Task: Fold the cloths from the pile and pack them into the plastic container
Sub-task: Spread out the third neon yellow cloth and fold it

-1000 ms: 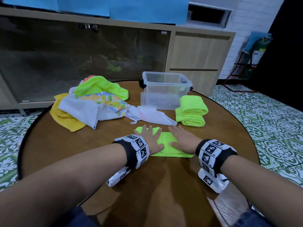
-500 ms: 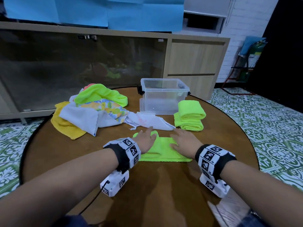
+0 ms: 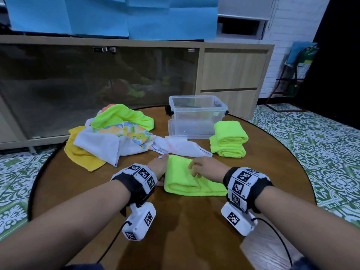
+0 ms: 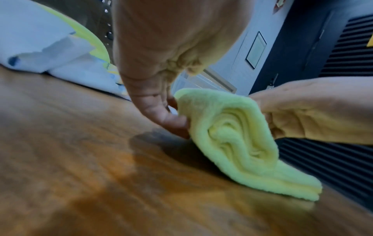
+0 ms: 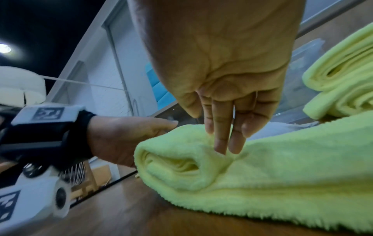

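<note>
head cam: both hands are on a lime green cloth (image 3: pixel 187 178) at 6 o'clock on the round table (image 3: pixel 187 240), rolling its left end over toward the right. the left hand (image 3: pixel 158 168) props up the rolled edge, fingers mostly straight. the right hand (image 3: pixel 206 168) has its fingers bent down onto the top of the roll. the plastic container (image 3: pixel 196 117) sits at 12 o'clock and looks empty, with two folded green cloths (image 3: pixel 228 142) stacked at about 1 o'clock just beside it. the unfolded pile (image 3: pixel 115 137) is at 10 o'clock, and a white cloth (image 3: pixel 181 147) trails from it, nearly touching the one being worked.

left wrist cam: thumb against the end of the roll, which spirals loosely.

right wrist cam: fingertips (image 5: pixel 224 143) hang nearly straight, pressing into the roll rather than pinching it.

my guess: next is finishing the roll evenly, then packing. that loose white cloth could get snagged.
</note>
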Demonstrator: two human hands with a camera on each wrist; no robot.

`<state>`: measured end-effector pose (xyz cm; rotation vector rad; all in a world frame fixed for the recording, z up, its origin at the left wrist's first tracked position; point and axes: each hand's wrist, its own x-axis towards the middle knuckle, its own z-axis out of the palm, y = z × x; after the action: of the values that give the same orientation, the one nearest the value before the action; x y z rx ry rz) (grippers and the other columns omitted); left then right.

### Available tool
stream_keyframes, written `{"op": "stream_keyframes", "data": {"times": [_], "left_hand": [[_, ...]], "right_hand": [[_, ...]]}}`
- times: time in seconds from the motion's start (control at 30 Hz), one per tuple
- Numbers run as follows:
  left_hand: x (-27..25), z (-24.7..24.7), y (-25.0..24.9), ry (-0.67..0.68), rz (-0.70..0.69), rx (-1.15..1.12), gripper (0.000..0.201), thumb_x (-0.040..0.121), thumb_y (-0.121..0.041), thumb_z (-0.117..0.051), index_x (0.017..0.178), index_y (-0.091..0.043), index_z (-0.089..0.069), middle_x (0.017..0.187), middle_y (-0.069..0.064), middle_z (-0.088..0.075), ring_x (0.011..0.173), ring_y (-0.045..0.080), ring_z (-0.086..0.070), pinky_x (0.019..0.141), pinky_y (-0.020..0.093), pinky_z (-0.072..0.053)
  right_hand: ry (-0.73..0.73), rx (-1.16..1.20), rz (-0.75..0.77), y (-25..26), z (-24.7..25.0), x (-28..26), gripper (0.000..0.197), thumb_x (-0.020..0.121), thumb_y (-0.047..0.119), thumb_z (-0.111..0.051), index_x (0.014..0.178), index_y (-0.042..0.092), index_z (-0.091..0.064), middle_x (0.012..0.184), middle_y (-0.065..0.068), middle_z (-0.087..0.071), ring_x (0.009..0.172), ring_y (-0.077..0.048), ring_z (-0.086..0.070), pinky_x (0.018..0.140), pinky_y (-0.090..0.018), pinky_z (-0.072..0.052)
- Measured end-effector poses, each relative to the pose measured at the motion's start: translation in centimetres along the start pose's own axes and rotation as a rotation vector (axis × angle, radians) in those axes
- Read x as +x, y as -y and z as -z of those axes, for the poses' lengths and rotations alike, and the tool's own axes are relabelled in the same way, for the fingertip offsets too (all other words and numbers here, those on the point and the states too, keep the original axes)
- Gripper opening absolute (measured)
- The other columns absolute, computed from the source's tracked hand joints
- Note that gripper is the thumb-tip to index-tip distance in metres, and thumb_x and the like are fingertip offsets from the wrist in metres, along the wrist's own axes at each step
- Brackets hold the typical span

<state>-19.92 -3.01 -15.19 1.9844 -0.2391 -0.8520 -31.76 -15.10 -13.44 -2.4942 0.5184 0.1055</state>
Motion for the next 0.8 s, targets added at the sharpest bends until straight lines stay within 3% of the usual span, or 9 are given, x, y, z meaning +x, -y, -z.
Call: {"op": "stream_keyframes", "data": {"times": [0.07, 0.17, 0.23, 0.3, 0.43, 0.53, 0.6, 0.67, 0.8], "left_hand": [[-0.5, -0.2, -0.5, 0.05, -0.025, -0.157, 0.038, 0.102, -0.036, -0.024, 0.111, -0.007, -0.047, 0.082, 0.009, -0.054, 0.072, 0.024, -0.056, 0.057, 0.031, -0.047], [-1.4, -1.0, -1.0, 0.151, -0.164, -0.17, 0.021, 0.099, -0.013, -0.032, 0.113, -0.009, -0.048, 0.079, 0.006, -0.056, 0.062, 0.016, -0.056, 0.05, 0.025, -0.047], [-1.6, -1.7, -1.1, 0.195, -0.287, -0.119, 0.024, 0.096, -0.002, -0.036, 0.116, -0.011, -0.046, 0.076, 0.004, -0.055, 0.057, 0.011, -0.054, 0.05, 0.023, -0.045], [-1.7, -2.5, -1.1, 0.228, -0.396, -0.049, 0.027, 0.094, 0.0, -0.043, 0.119, -0.011, -0.046, 0.085, 0.008, -0.058, 0.069, 0.017, -0.055, 0.058, 0.025, -0.044], [-1.0, -4.4, -1.0, 0.147, -0.572, 0.223, 0.04, 0.091, -0.009, -0.053, 0.13, -0.019, -0.047, 0.11, 0.013, -0.051, 0.088, 0.022, -0.052, 0.08, 0.031, -0.045], [-0.7, -5.8, -0.8, 0.11, -0.563, 0.307, 0.044, 0.091, -0.021, -0.056, 0.133, -0.019, -0.042, 0.126, 0.016, -0.045, 0.103, 0.028, -0.054, 0.097, 0.038, -0.045], [-0.5, -6.4, -0.7, 0.117, -0.514, 0.35, 0.051, 0.092, -0.032, -0.056, 0.136, -0.016, -0.037, 0.134, 0.016, -0.043, 0.119, 0.029, -0.048, 0.102, 0.041, -0.041], [-0.5, -6.9, -0.9, 0.139, -0.49, 0.386, 0.056, 0.092, -0.038, -0.054, 0.139, -0.015, -0.034, 0.138, 0.014, -0.041, 0.124, 0.028, -0.045, 0.104, 0.038, -0.039], [-1.0, -8.0, -1.4, 0.101, -0.506, 0.436, 0.06, 0.089, -0.043, -0.056, 0.138, -0.016, -0.033, 0.139, 0.013, -0.037, 0.125, 0.027, -0.043, 0.102, 0.034, -0.038]], "right_hand": [[0.043, 0.202, -0.085, 0.3, 0.8, -0.5, 0.044, 0.102, 0.038, -0.028, 0.12, 0.008, -0.054, 0.11, -0.012, -0.064, 0.084, -0.017, -0.058, 0.071, -0.022, -0.045], [0.101, 0.341, -0.185, -0.1, 2.4, -1.1, 0.069, 0.093, 0.062, -0.01, 0.119, 0.015, -0.054, 0.114, -0.013, -0.064, 0.096, -0.021, -0.058, 0.075, -0.029, -0.044], [0.087, 0.393, -0.225, -0.9, 3.2, -1.3, 0.08, 0.086, 0.072, -0.013, 0.118, 0.013, -0.057, 0.111, -0.006, -0.062, 0.092, -0.019, -0.059, 0.073, -0.028, -0.047], [0.072, 0.503, -0.262, -1.7, 3.7, -1.5, 0.083, 0.075, 0.079, -0.03, 0.112, 0.01, -0.06, 0.103, -0.004, -0.064, 0.084, -0.017, -0.061, 0.068, -0.027, -0.05], [0.099, 0.712, -0.269, -3.1, 3.7, -2.0, 0.054, 0.084, 0.054, -0.055, 0.119, 0.011, -0.056, 0.116, -0.013, -0.065, 0.089, -0.021, -0.063, 0.069, -0.029, -0.051], [0.072, 0.818, -0.291, -4.5, 3.5, -2.0, 0.027, 0.094, 0.029, -0.049, 0.115, 0.012, -0.053, 0.116, -0.014, -0.062, 0.091, -0.023, -0.058, 0.072, -0.031, -0.05], [0.065, 0.875, -0.314, -5.4, 3.5, -2.1, 0.026, 0.097, 0.02, -0.04, 0.12, 0.011, -0.049, 0.115, -0.013, -0.059, 0.093, -0.024, -0.056, 0.076, -0.034, -0.049], [0.054, 0.89, -0.342, -6.3, 3.6, -2.2, 0.031, 0.098, 0.02, -0.035, 0.125, 0.01, -0.046, 0.111, -0.013, -0.059, 0.091, -0.024, -0.057, 0.08, -0.038, -0.049], [0.048, 0.907, -0.356, -7.1, 3.6, -2.4, 0.043, 0.092, 0.052, -0.044, 0.12, 0.019, -0.053, 0.118, -0.009, -0.062, 0.105, -0.026, -0.06, 0.082, -0.037, -0.051]]}}
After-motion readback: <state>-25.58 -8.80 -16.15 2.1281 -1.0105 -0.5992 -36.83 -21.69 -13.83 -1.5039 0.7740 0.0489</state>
